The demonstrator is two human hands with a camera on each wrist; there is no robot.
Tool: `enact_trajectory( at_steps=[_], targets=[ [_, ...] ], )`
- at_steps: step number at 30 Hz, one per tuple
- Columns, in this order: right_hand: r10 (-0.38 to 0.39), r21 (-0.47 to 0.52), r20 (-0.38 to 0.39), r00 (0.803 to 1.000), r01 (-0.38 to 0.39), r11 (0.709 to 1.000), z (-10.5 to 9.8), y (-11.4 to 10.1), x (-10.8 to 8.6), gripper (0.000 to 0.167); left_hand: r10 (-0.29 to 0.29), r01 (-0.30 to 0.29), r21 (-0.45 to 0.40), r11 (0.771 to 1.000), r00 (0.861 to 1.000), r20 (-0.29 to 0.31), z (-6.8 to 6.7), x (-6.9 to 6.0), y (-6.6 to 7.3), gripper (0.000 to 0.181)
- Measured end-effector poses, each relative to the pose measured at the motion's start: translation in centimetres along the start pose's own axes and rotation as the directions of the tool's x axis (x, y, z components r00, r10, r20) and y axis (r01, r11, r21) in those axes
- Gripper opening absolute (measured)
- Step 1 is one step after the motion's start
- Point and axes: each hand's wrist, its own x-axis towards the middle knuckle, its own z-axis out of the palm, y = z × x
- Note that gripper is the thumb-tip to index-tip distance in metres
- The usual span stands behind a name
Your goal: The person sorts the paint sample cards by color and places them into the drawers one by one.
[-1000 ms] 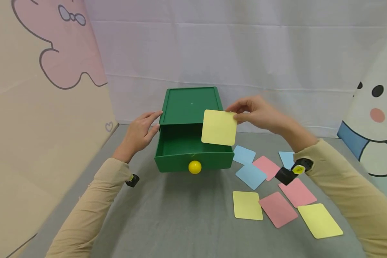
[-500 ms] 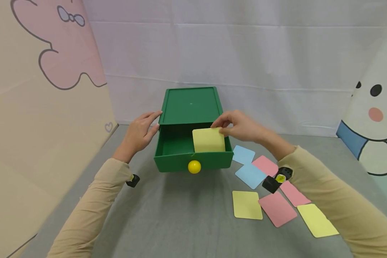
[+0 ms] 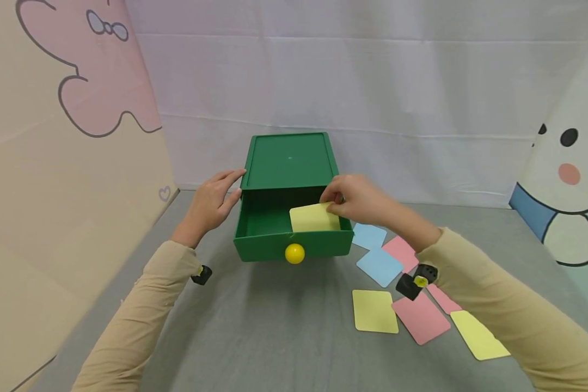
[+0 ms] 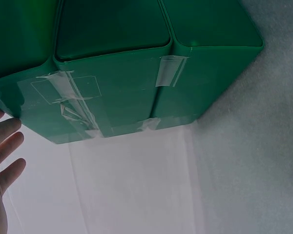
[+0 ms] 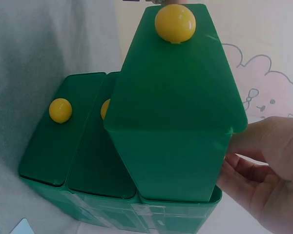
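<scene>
A green drawer cabinet (image 3: 290,159) stands at the back, its top drawer (image 3: 262,248) pulled out with a yellow ball knob (image 3: 294,253) on the front. My left hand (image 3: 209,202) rests its fingertips against the cabinet's left side and top edge. Over the drawer's right half, my right hand (image 3: 360,201) pinches a square yellow card (image 3: 313,219) by its upper right corner. The card's lower edge is hidden behind the drawer front. In the right wrist view, two more drawers (image 5: 61,151) below are pushed in, and the right hand (image 5: 268,170) is partly behind the pulled-out drawer.
To the right on the grey tabletop (image 3: 274,332) lie loose cards: blue cards (image 3: 379,267), pink cards (image 3: 421,318) and yellow cards (image 3: 375,311), some overlapping. The right forearm covers part of them. A white cloth wall (image 3: 397,98) closes off the back.
My right hand has carried the yellow card left and down, from above the drawer's right rim to inside the drawer. The left hand has stayed in place.
</scene>
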Motion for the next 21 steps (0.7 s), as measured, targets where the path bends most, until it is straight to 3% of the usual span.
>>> enact_trajectory(
  at_steps=[8,21],
  targets=[
    [-0.006,-0.083,-0.002,1.000,0.006,0.997,0.5,-1.1,-0.1,0.010,0.003,-0.002,0.001,1.000,1.000,-0.006,0.0,-0.1,0.0,0.054],
    [-0.010,-0.043,-0.040,0.999,0.009,0.999,0.4,-0.9,-0.2,0.015,-0.002,0.002,-0.010,1.000,1.000,-0.012,0.0,0.0,0.0,0.054]
  ],
)
